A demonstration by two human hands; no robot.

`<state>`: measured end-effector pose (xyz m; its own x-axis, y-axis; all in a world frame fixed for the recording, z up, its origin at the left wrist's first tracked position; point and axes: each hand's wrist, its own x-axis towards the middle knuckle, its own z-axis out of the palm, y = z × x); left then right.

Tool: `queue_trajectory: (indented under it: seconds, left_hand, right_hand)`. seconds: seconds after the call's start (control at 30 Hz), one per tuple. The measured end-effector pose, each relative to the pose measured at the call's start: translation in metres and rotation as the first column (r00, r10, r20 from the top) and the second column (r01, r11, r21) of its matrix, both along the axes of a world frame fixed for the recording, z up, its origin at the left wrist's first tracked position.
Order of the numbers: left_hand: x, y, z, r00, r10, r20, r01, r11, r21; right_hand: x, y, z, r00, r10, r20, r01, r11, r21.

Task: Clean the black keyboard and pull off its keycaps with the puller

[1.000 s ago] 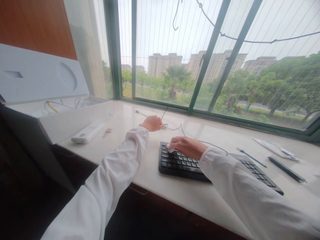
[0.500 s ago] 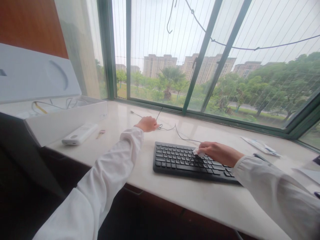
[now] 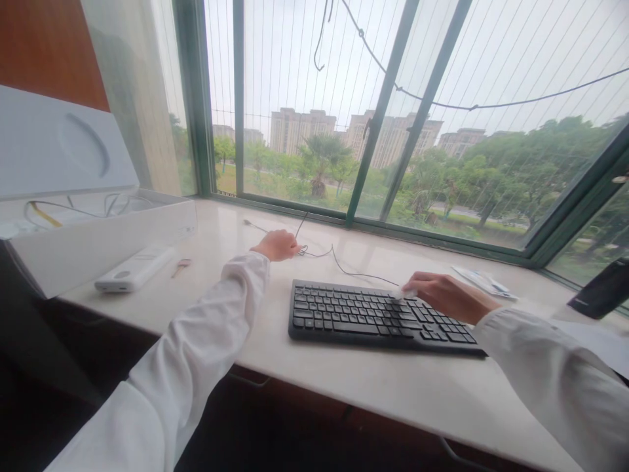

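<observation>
**Kbd (image 3: 383,319) update: right hand (image 3: 449,297) now over far-right keys**

Big green-framed window (image 3: 196,98) ahead, pale stone table (image 3: 373,387) below it, open white box (image 3: 103,246) at the table's left end, white handheld unit (image 3: 133,269) just beside that. Kbd lies flat mid-table, approx. in front of us. Vs. 1 s ago, our right hand has slid rightward along the kbd, fingers curled, pinching what looks like a white wipe (image 3: 407,293) on the keys. Left hand (image 3: 278,245) sits half-curled at thin black cable (image 3: 358,273) behind kbd; can't tell if it grips.
</observation>
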<state>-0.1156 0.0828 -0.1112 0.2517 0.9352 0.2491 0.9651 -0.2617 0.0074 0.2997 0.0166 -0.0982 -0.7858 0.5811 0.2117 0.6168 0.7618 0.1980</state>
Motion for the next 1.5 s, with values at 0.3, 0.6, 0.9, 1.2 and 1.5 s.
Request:
queue_trajectory:
  seconds: [0.3,0.6,0.9,1.2,1.5]
  left_hand:
    - [0.000,0.000,0.001,1.000,-0.002,-0.011,0.002,1.000,0.006]
    - [0.004,-0.002,0.000,1.000,-0.005,-0.003,0.005,1.000,0.010]
    - [0.003,0.000,-0.001,1.000,-0.009,0.005,0.009,1.000,0.010]
    - [0.004,-0.004,0.002,1.000,-0.026,0.005,0.026,1.000,-0.007]
    - [0.003,-0.003,0.001,1.000,-0.023,0.008,0.024,0.999,-0.025]
  right_hand:
    - [-0.129,-0.013,0.013,0.952,0.171,-0.255,-0.162,0.985,0.057]
    - [-0.206,-0.027,-0.014,0.984,0.180,-0.012,-0.180,0.983,-0.018]
    - [-0.197,-0.021,-0.021,0.936,0.291,0.197,-0.290,0.956,-0.032]
    - [-0.163,-0.030,-0.016,0.941,0.216,0.260,-0.228,0.974,0.015]
    - [-0.092,-0.027,-0.017,0.950,0.119,0.289,-0.127,0.992,0.011]
